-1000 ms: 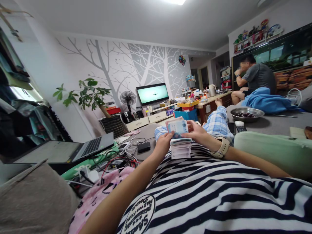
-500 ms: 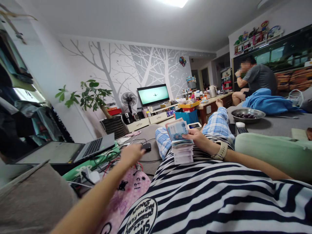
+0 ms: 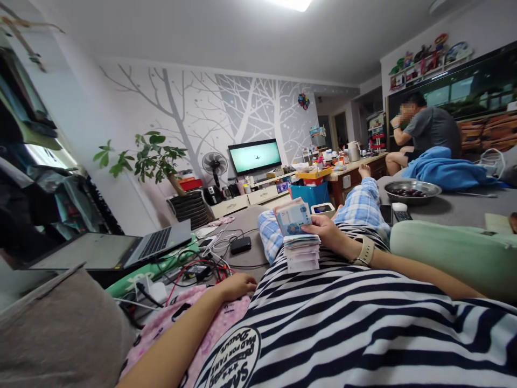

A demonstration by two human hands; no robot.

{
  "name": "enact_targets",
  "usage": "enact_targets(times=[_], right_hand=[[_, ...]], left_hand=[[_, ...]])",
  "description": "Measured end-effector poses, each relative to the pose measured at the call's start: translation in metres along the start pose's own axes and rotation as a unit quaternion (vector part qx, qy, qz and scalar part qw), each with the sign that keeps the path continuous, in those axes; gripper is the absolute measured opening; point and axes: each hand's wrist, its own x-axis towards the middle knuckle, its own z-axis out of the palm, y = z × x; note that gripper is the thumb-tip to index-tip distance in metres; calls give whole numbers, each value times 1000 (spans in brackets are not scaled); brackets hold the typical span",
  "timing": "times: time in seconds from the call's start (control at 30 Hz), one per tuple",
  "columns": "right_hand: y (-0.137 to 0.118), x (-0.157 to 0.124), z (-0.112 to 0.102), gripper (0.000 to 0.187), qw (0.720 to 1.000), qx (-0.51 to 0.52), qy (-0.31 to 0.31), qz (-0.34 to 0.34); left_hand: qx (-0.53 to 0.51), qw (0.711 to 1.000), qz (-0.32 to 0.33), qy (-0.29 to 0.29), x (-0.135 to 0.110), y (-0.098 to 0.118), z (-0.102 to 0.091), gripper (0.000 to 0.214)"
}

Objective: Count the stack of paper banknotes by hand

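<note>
My right hand, with a pale watch on its wrist, is closed around a fan of banknotes; a blue note faces me, and pinkish edges show behind it. Just below, more notes in paler shades overlap in a staggered pile against the striped shirt. Whether the hand also grips this lower pile cannot be made out. My left hand lies palm down beside my hip on a pink patterned cloth, fingers loosely stretched and nothing visible in them. A black box with cables lies beyond it.
An open laptop, tangled cables and an adapter crowd the left side. On the right are a green cushion, a metal bowl of dark round fruit and a blue cloth. Another person sits farther back.
My left hand has come back from near the black box, down and toward my hip, onto the pink cloth. My right hand and the banknotes have hardly moved.
</note>
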Motion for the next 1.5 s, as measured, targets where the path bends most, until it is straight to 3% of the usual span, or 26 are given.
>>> enact_targets(times=[0.1, 0.23, 0.33, 0.6, 0.7, 0.73, 0.8, 0.9, 1.03, 1.1, 1.17, 1.27, 1.33, 1.4, 1.5], right_hand=[[0, 1, 2, 33, 1000, 0, -4, -6], [0, 1, 3, 31, 1000, -11, -4, -13], [1, 1, 3, 28, 1000, -15, -8, -13], [3, 1, 2, 23, 999, -27, -13, -21], [4, 1, 1, 23, 999, -29, -11, -23], [4, 0, 0, 24, 999, -29, -13, -24], [5, 0, -1, 25, 999, -27, -19, -24], [8, -1, -2, 26, 999, -17, -24, -16], [9, -2, -2, 26, 1000, 4, -22, -12], [8, -1, -1, 25, 1000, 11, -20, -11], [7, 0, -1, 26, 1000, 20, -19, -4], [5, 0, -2, 28, 999, 32, -13, 4], [6, 0, -4, 30, 999, 35, -8, 5], [8, -1, -6, 30, 999, 35, -9, 9], [9, -3, -6, 29, 999, 37, -17, 1]], left_hand=[[18, 999, 1, 31, 4, -3, -2, 27], [99, 985, -20, 139, 1, -1, -19, 45], [126, 975, -30, 181, -5, 1, -30, 52], [128, 961, 11, 244, -28, 17, -59, 44], [147, 932, 72, 324, -40, 38, -79, 48], [167, 918, 66, 354, -43, 46, -87, 56], [185, 909, 67, 368, -48, 63, -106, 70], [201, 901, 90, 374, -55, 87, -146, 72], [153, 844, 89, 506, -69, 117, -189, 67], [72, 820, 108, 558, -73, 133, -184, 67], [-43, 811, 152, 563, -71, 148, -157, 65], [-281, 824, 173, 460, -54, 164, -98, 72], [-479, 801, 71, 352, -39, 169, -68, 65], [-578, 773, -35, 257, -28, 171, -53, 59], [-617, 750, -50, 232, -19, 171, -50, 48]])
